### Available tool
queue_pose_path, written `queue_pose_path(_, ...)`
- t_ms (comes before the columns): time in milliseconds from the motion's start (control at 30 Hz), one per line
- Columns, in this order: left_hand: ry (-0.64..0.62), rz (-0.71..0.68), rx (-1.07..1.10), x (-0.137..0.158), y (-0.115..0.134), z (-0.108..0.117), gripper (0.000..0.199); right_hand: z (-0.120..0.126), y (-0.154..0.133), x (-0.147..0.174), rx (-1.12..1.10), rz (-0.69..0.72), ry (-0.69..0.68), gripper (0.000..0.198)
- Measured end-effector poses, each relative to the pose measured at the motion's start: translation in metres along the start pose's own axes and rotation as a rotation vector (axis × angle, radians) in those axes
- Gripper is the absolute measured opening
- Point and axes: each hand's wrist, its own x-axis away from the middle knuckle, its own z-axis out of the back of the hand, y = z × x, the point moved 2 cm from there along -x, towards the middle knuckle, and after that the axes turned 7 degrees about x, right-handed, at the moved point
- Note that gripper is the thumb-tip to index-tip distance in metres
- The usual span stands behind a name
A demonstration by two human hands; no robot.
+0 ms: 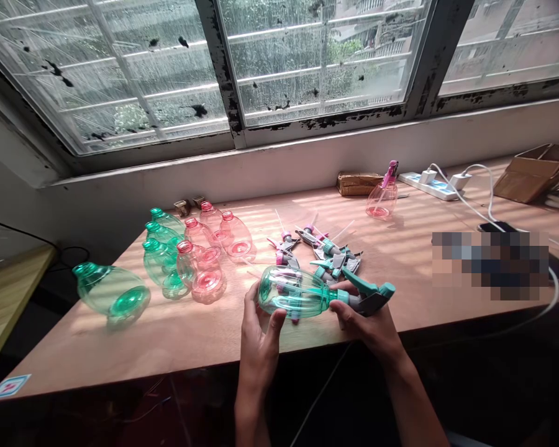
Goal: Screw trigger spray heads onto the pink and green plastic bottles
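A green see-through spray bottle [291,290] lies on its side in the air above the table's front edge. My left hand [261,329] is wrapped round its base end. At the neck, my right hand [366,323] grips the collar of the green and grey spray head [370,292], which sits on the bottle's mouth. Whether the collar is fully threaded, I cannot tell. Behind the bottle lies a pile of loose spray heads [333,254] in pink, green and grey, with thin tubes; the bottle partly hides them.
Several open green bottles [112,295] and pink bottles [235,236] stand on the left of the wooden table [177,335]. A pink spray bottle [382,198] with its head on stands at the back, near a power strip [431,185] with cables. A cardboard box [535,174] is far right.
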Motion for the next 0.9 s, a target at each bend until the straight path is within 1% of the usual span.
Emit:
queue_pose_path(100, 0.039, -0.023, -0.057, -0.001, 0.006, -0.001, 0.06, -0.001, -0.005, 0.0, 0.0, -0.002, -0.025, 0.031)
queue_pose_path(200, 0.021, 0.02, -0.028, -0.001, 0.01, -0.003, 0.054, -0.001, -0.007, 0.0, 0.012, 0.007, -0.034, 0.03)
queue_pose_path(300, -0.029, 0.061, 0.068, -0.001, 0.01, -0.004, 0.054, 0.0, -0.004, -0.001, 0.013, 0.032, -0.011, 0.027)
queue_pose_path(400, -0.052, 0.078, 0.111, 0.0, 0.008, -0.003, 0.053, 0.002, -0.001, -0.002, 0.004, 0.046, 0.024, 0.024)
queue_pose_path(633, -0.061, 0.087, 0.067, 0.0, 0.004, -0.003, 0.059, 0.002, -0.002, -0.002, -0.001, 0.058, 0.039, 0.023)
queue_pose_path(900, -0.023, 0.01, 0.017, 0.0, -0.001, -0.002, 0.062, 0.001, -0.001, -0.002, 0.027, 0.035, 0.044, 0.029)
